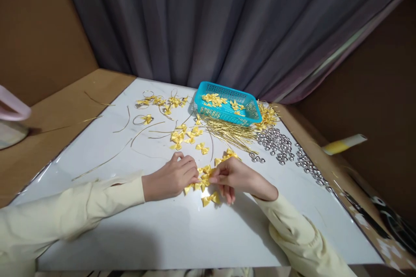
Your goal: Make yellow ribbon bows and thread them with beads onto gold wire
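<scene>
My left hand (170, 177) rests on the white table top (162, 229) with its fingers curled and pinched on a small yellow ribbon bow (202, 180). My right hand (234, 176) meets it from the right, thumb and forefinger pinched on the same bow. Another yellow bow (210, 199) lies just below my right fingers. More yellow bows (186, 135) are scattered a little farther off. Both arms wear cream sleeves.
A turquoise plastic basket (253, 110) with bows in it stands at the back. Beside it lie a bundle of thin gold wires (230, 134), several silver bells (276, 143), and bent wires with finished bow rings (162, 103). A yellow-white tube (344, 144) lies off the right edge.
</scene>
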`<action>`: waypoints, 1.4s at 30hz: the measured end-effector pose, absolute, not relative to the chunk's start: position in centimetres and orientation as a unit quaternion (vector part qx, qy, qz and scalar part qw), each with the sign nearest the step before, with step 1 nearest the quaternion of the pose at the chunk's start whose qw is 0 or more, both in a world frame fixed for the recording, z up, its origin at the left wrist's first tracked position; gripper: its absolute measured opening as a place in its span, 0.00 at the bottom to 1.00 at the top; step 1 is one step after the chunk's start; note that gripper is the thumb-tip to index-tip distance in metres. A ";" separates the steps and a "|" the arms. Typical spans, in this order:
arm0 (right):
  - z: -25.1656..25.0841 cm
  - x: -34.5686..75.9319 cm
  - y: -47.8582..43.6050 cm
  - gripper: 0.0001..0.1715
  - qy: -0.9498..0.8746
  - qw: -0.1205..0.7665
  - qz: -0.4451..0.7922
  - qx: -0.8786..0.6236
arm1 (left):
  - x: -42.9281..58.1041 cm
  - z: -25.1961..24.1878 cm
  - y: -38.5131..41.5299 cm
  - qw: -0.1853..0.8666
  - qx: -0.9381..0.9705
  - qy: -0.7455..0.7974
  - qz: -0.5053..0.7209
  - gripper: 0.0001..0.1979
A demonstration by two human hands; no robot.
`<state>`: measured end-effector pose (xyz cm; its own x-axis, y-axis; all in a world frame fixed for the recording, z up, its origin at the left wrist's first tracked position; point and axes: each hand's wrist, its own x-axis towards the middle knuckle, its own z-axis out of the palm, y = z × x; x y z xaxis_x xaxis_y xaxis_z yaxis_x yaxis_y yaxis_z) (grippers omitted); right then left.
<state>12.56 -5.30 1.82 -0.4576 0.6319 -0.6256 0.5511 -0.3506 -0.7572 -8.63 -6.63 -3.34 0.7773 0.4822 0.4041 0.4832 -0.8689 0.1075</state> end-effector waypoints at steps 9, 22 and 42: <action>3.3 13.6 -3.6 0.12 -0.787 0.118 0.323 -0.512 | -8.8 -2.6 -6.2 -0.168 -0.896 -0.301 -0.279 0.10; 0.4 10.4 -0.7 0.12 -0.889 0.082 0.173 -0.416 | -9.2 -3.2 -5.0 -0.239 -0.777 -0.408 -0.415 0.10; 2.2 11.2 -5.5 0.05 -0.827 0.186 0.328 -0.417 | -9.1 -3.3 -5.8 -0.181 -0.861 -0.285 -0.381 0.07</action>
<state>11.23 -5.51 2.15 -0.5821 0.8124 0.0338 0.5680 0.4359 -0.6981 -9.15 -5.84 -3.32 0.5467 0.6285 0.5533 0.3519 -0.7721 0.5292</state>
